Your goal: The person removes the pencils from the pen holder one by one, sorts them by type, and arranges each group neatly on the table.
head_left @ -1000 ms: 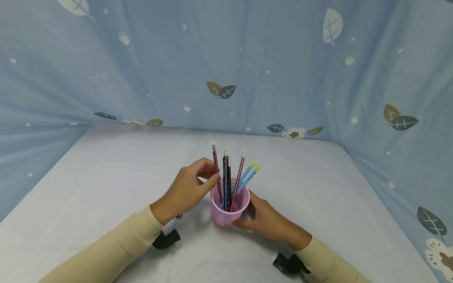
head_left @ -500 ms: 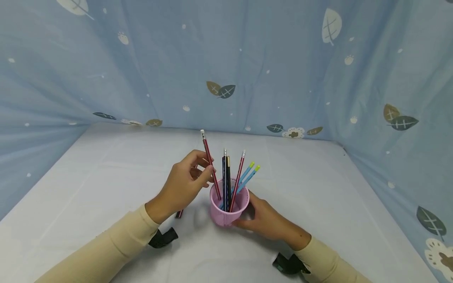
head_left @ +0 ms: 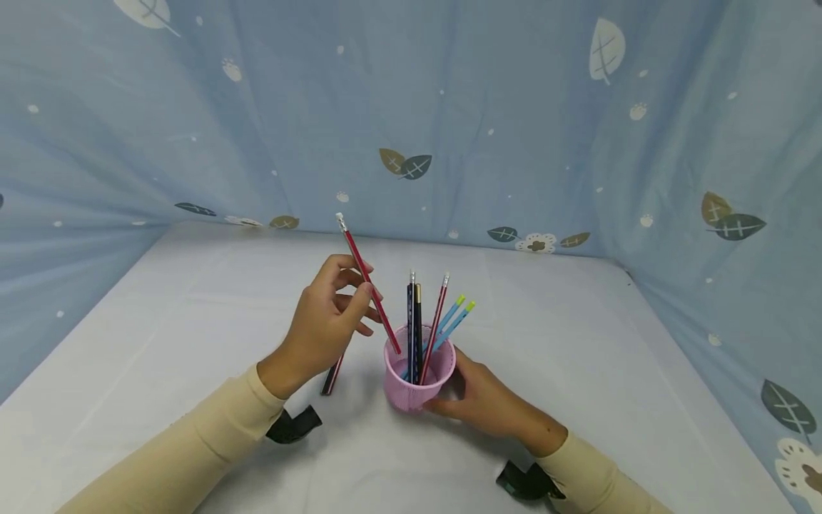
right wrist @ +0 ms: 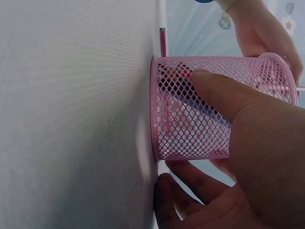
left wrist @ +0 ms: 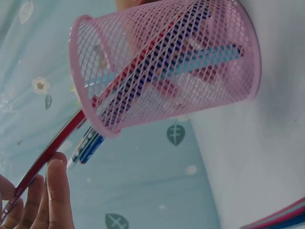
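A pink mesh pen cup (head_left: 404,397) stands upright on the white table. My right hand (head_left: 486,401) grips its right side, with the thumb against the mesh wall in the right wrist view. Between thumb and fingers, my left hand (head_left: 315,325) pinches a red pencil (head_left: 387,323) just left of the cup. The pencil leans left, eraser end up, its lower end inside the rim (left wrist: 78,57). In the cup are dark pencils (head_left: 411,321), another red pencil (head_left: 437,314) and two light blue pencils (head_left: 452,328) with yellow-green ends.
Partly hidden beneath my left hand, a dark and red pencil (head_left: 332,377) lies on the table (head_left: 193,321). Striped pencils (left wrist: 283,217) show in the left wrist view's lower corner. Black wrist mounts (head_left: 294,426) sit under both sleeves. Blue patterned cloth (head_left: 289,107) encloses the back and sides.
My left hand has risen and moved left, drawing the red pencil up so that only its lower end stays inside the cup. My right hand and the cup stay put.
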`<state>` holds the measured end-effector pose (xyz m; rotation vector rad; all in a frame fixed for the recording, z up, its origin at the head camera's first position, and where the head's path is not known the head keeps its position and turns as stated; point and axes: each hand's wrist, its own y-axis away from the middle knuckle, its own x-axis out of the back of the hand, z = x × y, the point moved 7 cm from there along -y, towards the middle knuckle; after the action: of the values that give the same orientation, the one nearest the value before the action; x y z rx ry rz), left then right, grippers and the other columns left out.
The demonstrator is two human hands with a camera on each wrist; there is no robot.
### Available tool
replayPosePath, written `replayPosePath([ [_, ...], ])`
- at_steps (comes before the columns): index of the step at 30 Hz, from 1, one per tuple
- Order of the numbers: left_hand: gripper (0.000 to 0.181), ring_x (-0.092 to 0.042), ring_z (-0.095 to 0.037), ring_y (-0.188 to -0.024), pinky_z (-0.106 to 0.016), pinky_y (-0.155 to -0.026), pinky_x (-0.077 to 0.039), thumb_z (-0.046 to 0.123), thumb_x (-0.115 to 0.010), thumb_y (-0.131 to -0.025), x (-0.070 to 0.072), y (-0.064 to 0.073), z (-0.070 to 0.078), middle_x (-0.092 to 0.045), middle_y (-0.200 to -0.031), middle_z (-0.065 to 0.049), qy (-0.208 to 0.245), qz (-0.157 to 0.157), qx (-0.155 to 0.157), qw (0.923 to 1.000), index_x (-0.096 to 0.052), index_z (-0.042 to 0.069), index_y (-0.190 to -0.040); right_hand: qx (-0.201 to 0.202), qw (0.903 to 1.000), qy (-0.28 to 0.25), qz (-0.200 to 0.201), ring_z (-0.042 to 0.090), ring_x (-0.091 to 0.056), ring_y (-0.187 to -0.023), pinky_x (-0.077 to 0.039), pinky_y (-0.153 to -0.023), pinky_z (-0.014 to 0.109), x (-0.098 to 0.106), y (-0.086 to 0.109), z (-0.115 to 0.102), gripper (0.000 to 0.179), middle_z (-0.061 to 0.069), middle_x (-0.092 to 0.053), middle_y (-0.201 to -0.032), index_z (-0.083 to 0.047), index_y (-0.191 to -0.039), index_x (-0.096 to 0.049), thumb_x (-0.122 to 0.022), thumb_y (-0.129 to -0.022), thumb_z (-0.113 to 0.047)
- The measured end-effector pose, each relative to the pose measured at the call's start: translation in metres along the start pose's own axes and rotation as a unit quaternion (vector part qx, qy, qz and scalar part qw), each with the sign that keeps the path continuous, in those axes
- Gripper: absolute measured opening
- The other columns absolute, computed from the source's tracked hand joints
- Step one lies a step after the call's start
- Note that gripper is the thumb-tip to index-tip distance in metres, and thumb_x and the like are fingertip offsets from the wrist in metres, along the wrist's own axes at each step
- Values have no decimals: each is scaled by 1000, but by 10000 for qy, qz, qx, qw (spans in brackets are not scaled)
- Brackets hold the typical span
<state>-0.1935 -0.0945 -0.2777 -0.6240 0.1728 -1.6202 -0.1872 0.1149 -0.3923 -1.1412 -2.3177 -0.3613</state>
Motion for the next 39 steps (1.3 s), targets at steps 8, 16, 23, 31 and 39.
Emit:
replayPosePath([
  [8, 23, -70, -15, -63, -34, -54, -59, 9, -48, -102, 11, -4, -1, -65, -90, -20, 100, 168, 16, 9998, -46, 2, -123, 149, 9999, 30, 22, 22, -40, -146, -35, -115, 47, 0, 0, 1, 94, -2, -42, -157, -17, -156, -27, -84, -82, -24],
  [16, 22, -68, -17, -59, -35, -53, -58, 15, -52, -102, 19, -9, -16, -67, -84, -17, -91, 113, 393, 9991, -49, 4, -121, 330, 9994, 18, 38, 22, -41, -145, -34, -116, 48, 0, 1, 0, 92, 0, -43, -156, -14, -156, -27, -83, -83, -23],
  [23, 25, -69, -23, -60, -41, -57, -60, 17, -54, -101, 21, -11, -41, -64, -88, -24, 251, -145, 1195, 9924, -47, 5, -122, 212, 9998, -16, -54, 25, -39, -147, -33, -116, 48, -3, 1, 3, 95, 1, -40, -159, -13, -158, -22, -82, -85, -27],
  [31, 32, -69, -28, -61, -41, -59, -61, 23, -58, -101, 24, -16, -66, -64, -86, -19, 37, -620, 1718, 9832, -47, 6, -125, 284, 9996, -29, -13, 25, -39, -146, -32, -116, 50, -1, 3, 1, 94, 1, -41, -158, -14, -158, -23, -81, -85, -26],
  [39, 35, -69, -24, -62, -37, -61, -61, 24, -59, -101, 30, -16, -87, -68, -84, -14, -550, -936, 2160, 9703, -47, 4, -127, 196, 9997, -104, -69, 20, -38, -147, -33, -116, 46, -1, 1, -1, 98, -3, -40, -158, -16, -159, -20, -82, -85, -26],
])
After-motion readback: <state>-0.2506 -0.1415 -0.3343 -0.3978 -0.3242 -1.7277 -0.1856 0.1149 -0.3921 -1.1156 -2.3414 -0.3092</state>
